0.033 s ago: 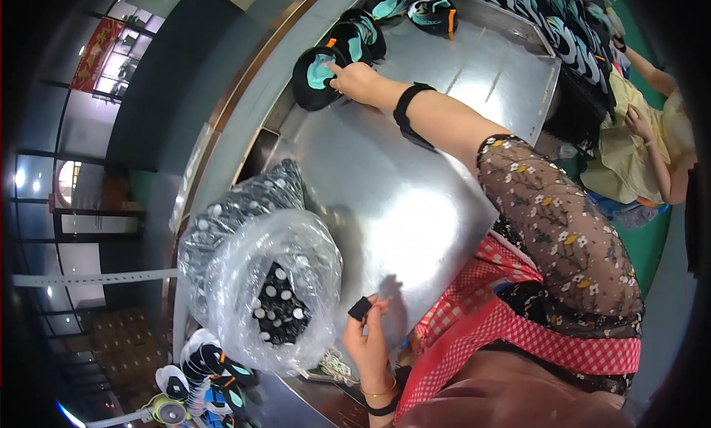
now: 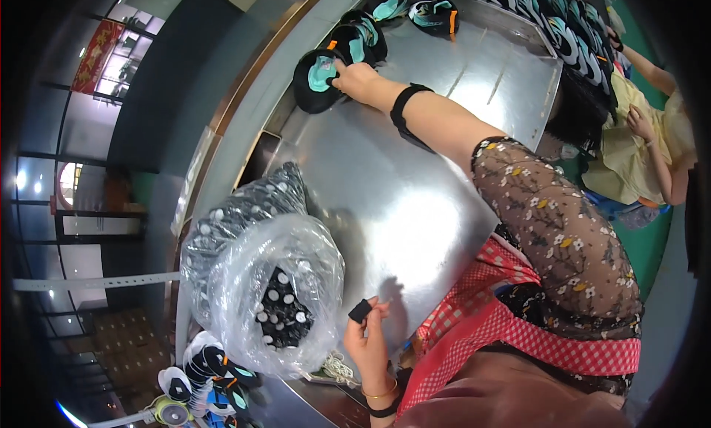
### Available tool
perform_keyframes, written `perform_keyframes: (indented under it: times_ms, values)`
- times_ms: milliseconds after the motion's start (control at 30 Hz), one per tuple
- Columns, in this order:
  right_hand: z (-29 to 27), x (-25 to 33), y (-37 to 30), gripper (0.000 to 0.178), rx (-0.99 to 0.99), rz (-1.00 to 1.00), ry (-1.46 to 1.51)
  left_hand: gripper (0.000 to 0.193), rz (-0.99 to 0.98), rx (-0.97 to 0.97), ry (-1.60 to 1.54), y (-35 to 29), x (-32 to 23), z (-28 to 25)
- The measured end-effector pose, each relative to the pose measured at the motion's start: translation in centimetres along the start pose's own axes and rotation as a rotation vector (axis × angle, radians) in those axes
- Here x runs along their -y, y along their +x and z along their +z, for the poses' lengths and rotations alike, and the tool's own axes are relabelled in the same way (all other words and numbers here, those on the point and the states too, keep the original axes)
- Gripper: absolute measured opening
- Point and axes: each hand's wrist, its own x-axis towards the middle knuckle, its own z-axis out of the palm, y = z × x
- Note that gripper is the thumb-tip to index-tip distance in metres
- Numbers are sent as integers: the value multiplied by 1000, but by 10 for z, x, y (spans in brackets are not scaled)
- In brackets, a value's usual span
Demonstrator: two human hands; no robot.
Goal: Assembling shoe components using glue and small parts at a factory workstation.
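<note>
My right hand reaches to the far left of the metal tray. Its fingers close on the near edge of a black rounded piece with a turquoise lining, which looks like a shoe upper. Similar black and turquoise uppers sit just beyond it, some with orange tabs. My left hand is raised by the tray's near edge, fingers pinched at a small dark square piece. Left of it stands an opened clear plastic bag filled with small black pieces bearing white round discs.
The shiny metal tray has raised rims. Stacked uppers line its far right. A second filled bag leans behind the opened one. White string and more shoe parts lie near left. Another person works at right.
The view has shifted very slightly. Both hands hold practically the same places, and nothing is visibly taken up or let go.
</note>
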Motion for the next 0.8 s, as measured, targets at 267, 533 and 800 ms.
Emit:
perform_keyframes:
  times_ms: [267,533,800]
  values:
    - [-40,-17,-57,10,253,-36,25,17,-6,108,-108,28,-4,20]
    - [-118,14,-221,15,264,-174,260,57,894,139,824,92,-19,72]
    - [-124,41,-266,14,230,-213,387,5,956,358,1015,126,-9,66]
